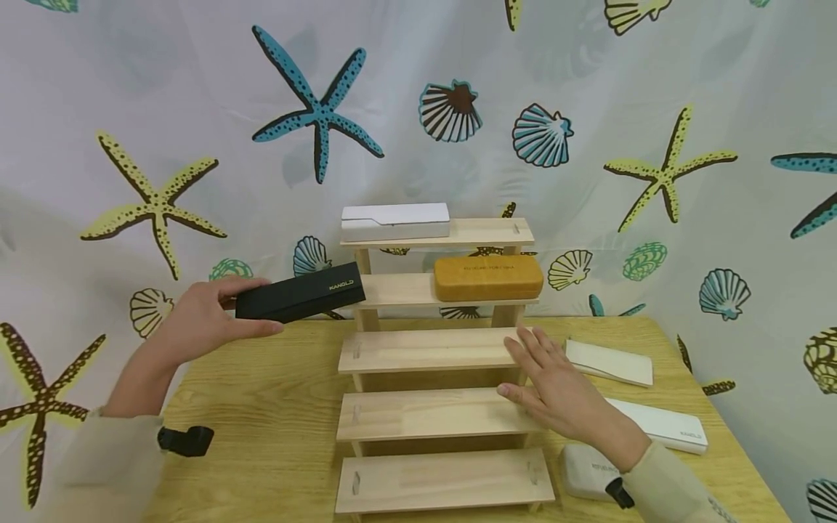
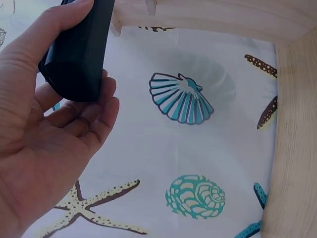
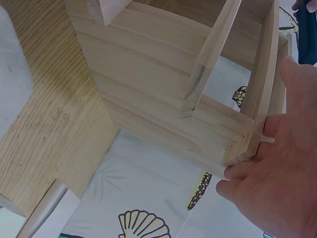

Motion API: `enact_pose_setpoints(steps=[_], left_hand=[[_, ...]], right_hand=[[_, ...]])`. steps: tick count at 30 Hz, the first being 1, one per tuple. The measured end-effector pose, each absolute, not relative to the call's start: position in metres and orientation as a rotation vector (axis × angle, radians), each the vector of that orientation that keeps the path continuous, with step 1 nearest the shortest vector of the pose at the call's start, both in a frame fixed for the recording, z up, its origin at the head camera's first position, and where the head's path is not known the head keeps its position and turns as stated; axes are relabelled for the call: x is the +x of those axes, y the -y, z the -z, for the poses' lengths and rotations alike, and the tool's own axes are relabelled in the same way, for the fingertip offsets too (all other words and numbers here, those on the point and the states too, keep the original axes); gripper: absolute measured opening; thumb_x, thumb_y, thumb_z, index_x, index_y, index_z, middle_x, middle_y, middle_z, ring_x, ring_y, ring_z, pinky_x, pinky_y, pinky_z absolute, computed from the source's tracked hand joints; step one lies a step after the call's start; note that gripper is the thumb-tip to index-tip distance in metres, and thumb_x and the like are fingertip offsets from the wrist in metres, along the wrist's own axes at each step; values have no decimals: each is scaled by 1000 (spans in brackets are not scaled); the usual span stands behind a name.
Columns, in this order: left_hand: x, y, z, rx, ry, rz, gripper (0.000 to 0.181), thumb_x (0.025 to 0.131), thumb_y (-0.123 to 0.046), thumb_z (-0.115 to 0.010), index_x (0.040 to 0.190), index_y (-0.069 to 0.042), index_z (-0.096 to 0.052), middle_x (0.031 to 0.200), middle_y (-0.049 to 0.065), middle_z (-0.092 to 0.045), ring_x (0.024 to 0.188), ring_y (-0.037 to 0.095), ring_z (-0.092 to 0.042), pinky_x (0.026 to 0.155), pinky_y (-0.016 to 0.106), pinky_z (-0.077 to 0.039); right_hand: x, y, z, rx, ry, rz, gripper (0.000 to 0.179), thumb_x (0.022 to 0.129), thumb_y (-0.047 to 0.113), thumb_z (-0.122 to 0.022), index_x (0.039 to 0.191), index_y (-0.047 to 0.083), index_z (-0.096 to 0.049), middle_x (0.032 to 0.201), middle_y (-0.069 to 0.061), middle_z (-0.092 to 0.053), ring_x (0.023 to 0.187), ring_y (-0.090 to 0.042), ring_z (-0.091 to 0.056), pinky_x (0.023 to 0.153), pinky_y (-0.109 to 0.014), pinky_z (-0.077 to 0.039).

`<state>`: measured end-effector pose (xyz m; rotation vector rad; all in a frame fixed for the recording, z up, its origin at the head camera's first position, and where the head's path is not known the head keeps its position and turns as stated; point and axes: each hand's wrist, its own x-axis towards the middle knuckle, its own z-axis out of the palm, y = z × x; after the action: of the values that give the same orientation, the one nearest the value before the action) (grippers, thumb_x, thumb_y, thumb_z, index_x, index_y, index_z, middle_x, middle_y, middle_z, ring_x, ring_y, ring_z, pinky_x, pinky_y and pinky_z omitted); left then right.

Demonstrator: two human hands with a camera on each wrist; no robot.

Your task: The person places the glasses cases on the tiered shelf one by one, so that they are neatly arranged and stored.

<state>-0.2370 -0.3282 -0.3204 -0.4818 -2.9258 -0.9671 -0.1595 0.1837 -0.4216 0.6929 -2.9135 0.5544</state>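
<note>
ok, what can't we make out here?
Head view, orange case: lettering too small to read.
Head view, nearest white case: right end hidden by right arm.
Left wrist view, black case: far end cut off by top edge.
Right wrist view, black case: cut off by right edge.

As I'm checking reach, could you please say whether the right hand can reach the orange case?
Probably yes: the orange case sits uncovered on its shelf, and the right hand appears empty.
</note>
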Motion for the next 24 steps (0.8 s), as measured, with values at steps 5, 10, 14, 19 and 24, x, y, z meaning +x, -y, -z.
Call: enact_pose_setpoints(steps=[5, 10, 14, 19, 24], left_hand=[[-244, 317, 318, -543, 2920, 974, 81, 84, -42, -90, 151, -9, -58, 134, 18, -61, 96, 28, -58, 68, 29, -52], [-252, 306, 317, -610, 2885, 979, 78, 84, -38, -90, 148, -7, -60, 143, 21, -60, 97, 29, -56, 71, 28, -51], [-259, 296, 317, -628, 2876, 974, 77, 83, -39, -91, 146, -8, -62, 138, 18, -64, 98, 29, -60, 77, 29, -53], [-268, 282, 318, -677, 2883, 995, 77, 83, -39, -90, 147, -8, -62, 131, 17, -65, 100, 29, -64, 79, 32, -55], [-274, 273, 317, -683, 2900, 1035, 78, 83, -37, -91, 149, -9, -60, 131, 18, -64, 98, 29, -65, 76, 31, -55]], right_hand=[[-159, -184, 422, 700, 2909, -554, 76, 107, 49, -56, 165, 5, -33, 173, -24, -23, 160, -49, -18, 127, -65, -24], [-159, -184, 422, 692, 2910, -547, 76, 107, 49, -56, 165, 5, -33, 173, -24, -23, 160, -49, -18, 126, -66, -24], [-159, -184, 422, 685, 2915, -546, 77, 107, 50, -56, 165, 5, -33, 173, -24, -22, 161, -48, -18, 127, -66, -24], [-159, -184, 421, 684, 2918, -552, 77, 107, 49, -57, 165, 5, -33, 173, -24, -22, 161, -48, -17, 127, -65, -24], [-159, -184, 420, 689, 2916, -558, 77, 107, 49, -57, 165, 5, -33, 173, -24, -22, 161, -49, -18, 126, -66, -24]])
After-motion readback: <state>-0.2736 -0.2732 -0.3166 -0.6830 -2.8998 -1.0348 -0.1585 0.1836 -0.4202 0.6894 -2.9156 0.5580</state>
